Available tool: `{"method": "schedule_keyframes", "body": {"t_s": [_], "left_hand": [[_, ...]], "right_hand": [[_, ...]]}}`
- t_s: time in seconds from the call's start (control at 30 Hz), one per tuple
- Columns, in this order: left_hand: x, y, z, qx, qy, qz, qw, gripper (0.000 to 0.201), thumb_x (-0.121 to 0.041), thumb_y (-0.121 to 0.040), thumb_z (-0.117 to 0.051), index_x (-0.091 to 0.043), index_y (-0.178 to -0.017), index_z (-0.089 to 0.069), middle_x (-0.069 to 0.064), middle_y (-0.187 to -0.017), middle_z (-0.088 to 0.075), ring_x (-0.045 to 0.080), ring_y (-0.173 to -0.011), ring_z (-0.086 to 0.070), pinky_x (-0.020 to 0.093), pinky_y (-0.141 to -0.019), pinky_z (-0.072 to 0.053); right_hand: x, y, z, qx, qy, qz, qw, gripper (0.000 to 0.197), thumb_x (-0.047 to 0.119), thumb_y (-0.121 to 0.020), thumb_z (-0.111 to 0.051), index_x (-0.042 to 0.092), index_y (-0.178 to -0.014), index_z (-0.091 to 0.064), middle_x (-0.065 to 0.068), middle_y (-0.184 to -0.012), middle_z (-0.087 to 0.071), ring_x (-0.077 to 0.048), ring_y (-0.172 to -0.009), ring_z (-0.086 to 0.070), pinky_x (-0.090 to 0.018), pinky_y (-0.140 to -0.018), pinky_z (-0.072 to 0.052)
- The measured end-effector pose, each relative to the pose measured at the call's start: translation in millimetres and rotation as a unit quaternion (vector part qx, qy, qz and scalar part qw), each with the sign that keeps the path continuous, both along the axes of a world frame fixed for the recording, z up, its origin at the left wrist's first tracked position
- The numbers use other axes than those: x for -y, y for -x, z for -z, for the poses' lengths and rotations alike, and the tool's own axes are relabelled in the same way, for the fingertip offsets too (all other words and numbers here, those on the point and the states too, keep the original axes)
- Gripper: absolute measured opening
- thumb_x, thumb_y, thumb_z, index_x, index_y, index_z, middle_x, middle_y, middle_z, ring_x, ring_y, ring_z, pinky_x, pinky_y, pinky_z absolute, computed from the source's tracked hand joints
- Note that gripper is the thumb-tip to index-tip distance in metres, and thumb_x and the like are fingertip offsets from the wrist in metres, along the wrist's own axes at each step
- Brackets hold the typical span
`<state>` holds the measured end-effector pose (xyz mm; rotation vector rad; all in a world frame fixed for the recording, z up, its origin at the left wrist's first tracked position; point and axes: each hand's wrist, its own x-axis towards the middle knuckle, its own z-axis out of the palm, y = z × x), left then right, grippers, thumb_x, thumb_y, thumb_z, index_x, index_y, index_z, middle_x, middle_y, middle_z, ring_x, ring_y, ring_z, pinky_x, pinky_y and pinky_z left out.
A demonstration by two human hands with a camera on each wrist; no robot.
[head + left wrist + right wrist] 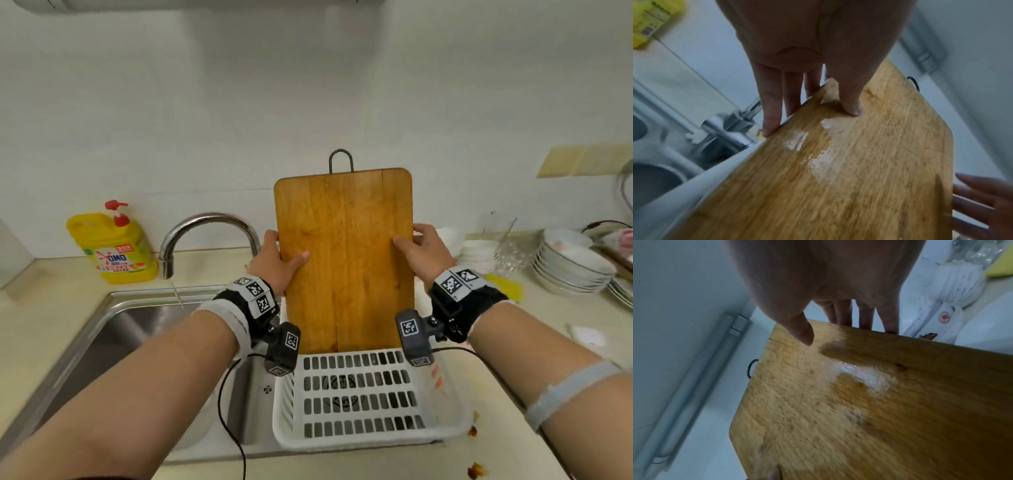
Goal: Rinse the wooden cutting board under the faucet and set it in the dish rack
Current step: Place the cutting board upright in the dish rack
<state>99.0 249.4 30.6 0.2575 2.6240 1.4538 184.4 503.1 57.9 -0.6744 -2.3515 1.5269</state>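
The wooden cutting board [346, 260] stands upright, its lower edge inside the far end of the white dish rack [359, 401]. A metal hanging loop [341, 161] tops it. My left hand [277, 263] grips the board's left edge, thumb on the front face, fingers behind. My right hand [423, 248] grips the right edge the same way. Wet, shiny patches show on the board [849, 170] in the left wrist view and on the board [859, 402] in the right wrist view. The faucet [205, 236] arcs to the left over the sink [113, 335], with a thin stream of water falling from its spout.
A yellow detergent bottle [113, 246] stands behind the sink at left. Stacked white bowls [572, 260] and plates, plus a glass [503, 240], crowd the counter at right. A yellow sponge [507, 284] lies by my right wrist. Food scraps [476, 471] dot the counter's front right.
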Motion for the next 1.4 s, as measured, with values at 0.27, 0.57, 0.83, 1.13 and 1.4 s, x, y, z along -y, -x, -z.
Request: {"method": "schedule_keyframes", "body": {"t_s": [0.27, 0.57, 0.83, 1.13, 1.4], "left_hand": [[-19.1, -1.8, 53.9, 0.043, -0.006, -0.013, 0.999, 0.071, -0.039, -0.092, -0.065, -0.033, -0.144, -0.018, 0.014, -0.138, -0.057, 0.037, -0.108, -0.066, 0.056, -0.084, -0.058], [-32.5, 16.5, 61.7, 0.212, -0.174, 0.023, 0.961, 0.089, -0.063, -0.085, -0.061, -0.036, -0.156, -0.015, 0.001, -0.149, -0.048, 0.026, -0.124, -0.057, 0.048, -0.099, -0.048], [-38.2, 20.5, 71.2, 0.278, -0.191, 0.006, 0.942, 0.073, -0.051, -0.094, -0.057, -0.024, -0.154, -0.026, 0.003, -0.143, -0.053, 0.015, -0.100, -0.058, 0.038, -0.078, -0.049], [-41.9, 25.7, 80.2, 0.303, -0.161, -0.009, 0.939, 0.085, -0.061, -0.087, -0.061, -0.026, -0.155, -0.025, 0.005, -0.148, -0.050, 0.027, -0.123, -0.055, 0.048, -0.099, -0.045], [-45.5, 23.7, 69.6, 0.320, -0.107, -0.021, 0.941, 0.079, -0.057, -0.091, -0.055, -0.016, -0.154, -0.030, 0.009, -0.147, -0.050, 0.029, -0.126, -0.053, 0.042, -0.103, -0.041]], "right_hand": [[-4.8, 2.9, 53.4, 0.079, 0.084, 0.019, 0.993, 0.063, 0.055, -0.091, -0.059, 0.018, -0.140, -0.043, -0.005, -0.129, -0.057, -0.025, -0.109, -0.057, -0.043, -0.098, -0.049], [0.4, 20.9, 60.9, 0.131, 0.182, 0.019, 0.974, 0.074, 0.066, -0.095, -0.038, 0.020, -0.153, -0.038, -0.010, -0.158, -0.041, -0.031, -0.142, -0.042, -0.047, -0.116, -0.030], [5.7, 29.7, 63.9, 0.183, 0.219, 0.039, 0.958, 0.079, 0.062, -0.100, -0.029, 0.009, -0.158, -0.022, -0.016, -0.164, -0.028, -0.032, -0.150, -0.030, -0.044, -0.120, -0.023], [-2.6, 41.3, 85.6, 0.190, 0.230, 0.018, 0.954, 0.073, 0.058, -0.103, -0.027, 0.011, -0.158, -0.023, -0.016, -0.163, -0.030, -0.033, -0.149, -0.032, -0.045, -0.122, -0.023], [-0.9, 52.5, 101.5, 0.215, 0.151, 0.009, 0.965, 0.070, 0.052, -0.104, -0.030, 0.006, -0.156, -0.029, -0.019, -0.160, -0.035, -0.036, -0.147, -0.035, -0.046, -0.120, -0.025]]}}
